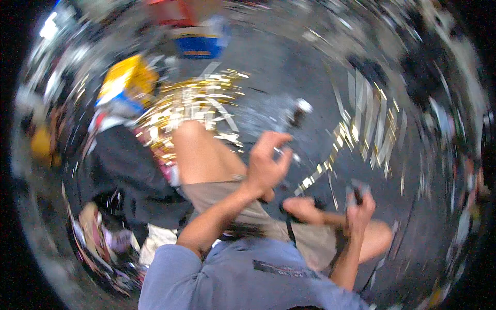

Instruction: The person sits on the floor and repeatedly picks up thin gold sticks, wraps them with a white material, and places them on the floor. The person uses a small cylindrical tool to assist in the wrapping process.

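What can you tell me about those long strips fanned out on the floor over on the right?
The strips look long, thin and pale grey, with shiny gold glints, many of them near the ends closer to the person. They look like metal or foil, though blur hides the exact material and number. They lie loosely side by side on the dark floor, beyond the right hand, which is apart from them. No hand is holding them.
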